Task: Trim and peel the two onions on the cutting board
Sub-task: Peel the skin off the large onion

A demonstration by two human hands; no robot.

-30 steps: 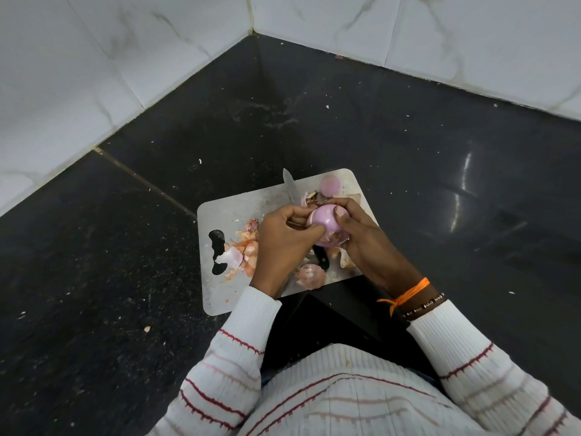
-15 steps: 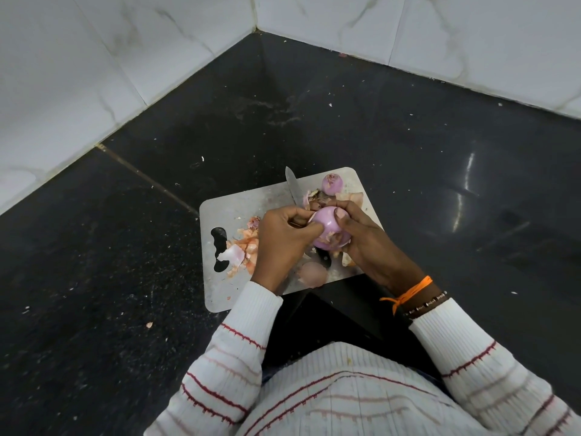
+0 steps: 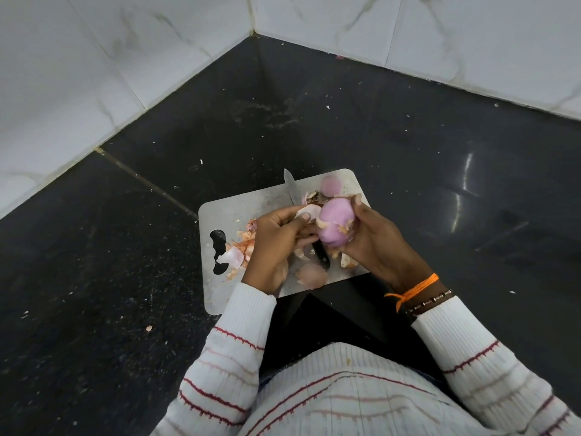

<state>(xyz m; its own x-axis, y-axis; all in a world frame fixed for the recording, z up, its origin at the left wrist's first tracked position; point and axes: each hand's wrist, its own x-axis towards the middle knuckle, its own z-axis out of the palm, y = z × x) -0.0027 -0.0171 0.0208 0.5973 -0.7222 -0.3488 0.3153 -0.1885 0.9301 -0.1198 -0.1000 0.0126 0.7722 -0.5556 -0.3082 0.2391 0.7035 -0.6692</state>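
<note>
A pale peeled onion piece (image 3: 312, 274) is seen at the near edge of the grey metal cutting board (image 3: 226, 212). Above the board, a smooth purple onion (image 3: 336, 224) is gripped by the right hand (image 3: 374, 240), while a loosened pink skin flake (image 3: 309, 212) is pinched by the left hand (image 3: 276, 243). Peeling is judged to be nearly finished; the last shreds should be stripped next. A black-handled knife (image 3: 291, 189) is left lying beyond.

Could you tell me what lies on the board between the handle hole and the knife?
In the head view, a heap of onion peels lies between the handle hole and the knife; the left hand covers part of that stretch.
</note>
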